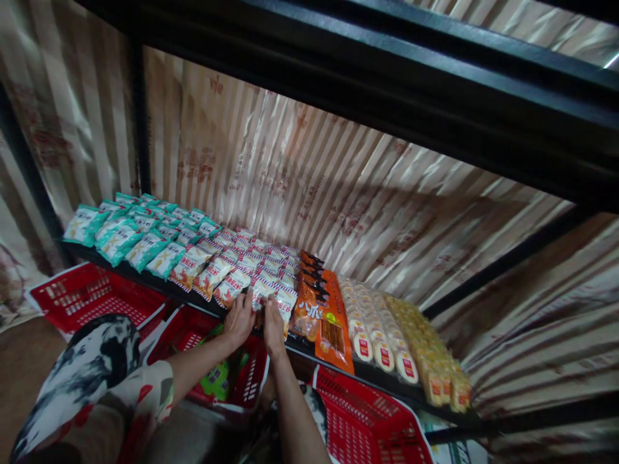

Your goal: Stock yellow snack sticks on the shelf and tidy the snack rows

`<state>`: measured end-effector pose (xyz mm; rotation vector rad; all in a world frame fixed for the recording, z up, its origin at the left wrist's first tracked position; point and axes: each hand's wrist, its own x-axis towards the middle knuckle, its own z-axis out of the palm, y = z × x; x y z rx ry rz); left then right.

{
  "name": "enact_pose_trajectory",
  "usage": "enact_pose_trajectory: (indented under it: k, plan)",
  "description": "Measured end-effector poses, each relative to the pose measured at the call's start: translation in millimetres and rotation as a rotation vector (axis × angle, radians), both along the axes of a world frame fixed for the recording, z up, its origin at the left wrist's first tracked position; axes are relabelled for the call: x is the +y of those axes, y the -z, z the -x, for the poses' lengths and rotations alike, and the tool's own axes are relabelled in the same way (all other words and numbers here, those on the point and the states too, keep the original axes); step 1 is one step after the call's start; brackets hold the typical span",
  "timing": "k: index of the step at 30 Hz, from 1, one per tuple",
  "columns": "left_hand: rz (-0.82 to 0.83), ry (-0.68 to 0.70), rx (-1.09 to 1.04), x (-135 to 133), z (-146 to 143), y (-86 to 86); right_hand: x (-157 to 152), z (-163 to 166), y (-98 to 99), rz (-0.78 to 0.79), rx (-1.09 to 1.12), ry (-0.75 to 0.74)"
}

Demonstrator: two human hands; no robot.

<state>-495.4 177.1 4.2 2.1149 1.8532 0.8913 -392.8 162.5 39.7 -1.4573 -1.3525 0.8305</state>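
My left hand (239, 319) is at the front edge of the dark shelf, its fingers pressed against the lower left of a white and red snack bag (264, 291). On that bag's other side my right hand (273, 327) has its fingers closed along the edge, so the bag sits between both hands. Similar white and red bags stand in rows behind it and to its left. Orange snack packs (333, 338) lie just right of my right hand. My fingertips are partly hidden against the packaging.
Teal snack bags (118, 240) fill the shelf's left end. Round wrapped cakes (384, 356) and yellow packs (442, 380) line its right. Red baskets (97, 290) stand below, and the middle basket (251, 380) contains green packets (217, 380). A black beam (338, 84) crosses overhead.
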Motion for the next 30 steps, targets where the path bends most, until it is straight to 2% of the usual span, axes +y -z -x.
enact_pose_trajectory:
  k: [13,16,23,30]
  plan:
    - [-0.043,0.007,-0.074,-4,7,2.7,7,4,14.6,-0.085,-0.073,0.054]
    - [-0.029,0.029,-0.08,-7,12,6.1,8,4,17.5,-0.064,-0.089,0.06]
    - [0.012,0.09,-0.076,-5,20,8.0,11,8,15.4,-0.023,-0.113,0.067]
    - [0.006,0.117,-0.052,-2,23,7.9,12,10,17.0,-0.07,-0.118,0.106]
